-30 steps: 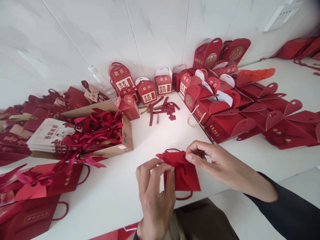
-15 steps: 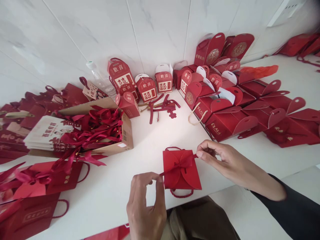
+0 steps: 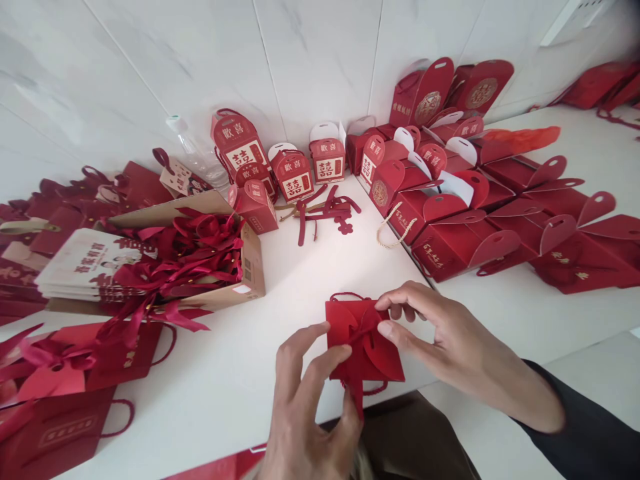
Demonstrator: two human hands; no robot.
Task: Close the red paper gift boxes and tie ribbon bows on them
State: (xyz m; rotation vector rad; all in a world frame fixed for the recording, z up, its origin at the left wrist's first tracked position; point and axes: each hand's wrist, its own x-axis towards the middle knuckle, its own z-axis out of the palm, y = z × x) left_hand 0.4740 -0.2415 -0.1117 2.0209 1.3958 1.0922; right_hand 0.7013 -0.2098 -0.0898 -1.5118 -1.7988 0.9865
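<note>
A small flat red gift bag point(image 3: 373, 350) with a rope handle lies at the near edge of the white counter point(image 3: 280, 280). A red ribbon crosses its front. My left hand point(image 3: 305, 407) is below and left of it, fingers pinched on the ribbon's lower end at the bag's left side. My right hand point(image 3: 440, 340) comes in from the right, thumb and fingers pressed on the ribbon at the bag's top middle. Both hands touch the bag.
A cardboard box point(image 3: 250, 267) full of red ribbons sits to the left, beside a stack of printed cards point(image 3: 85, 260). Small red boxes point(image 3: 293, 175) line the wall. Many open red boxes point(image 3: 470, 247) fill the right. Flat red bags point(image 3: 75, 373) lie near left.
Half a second ago the hands were pulling the ribbon ends apart across the bag. Both have now come back in onto the bag, the left hand gripping the ribbon lower down.
</note>
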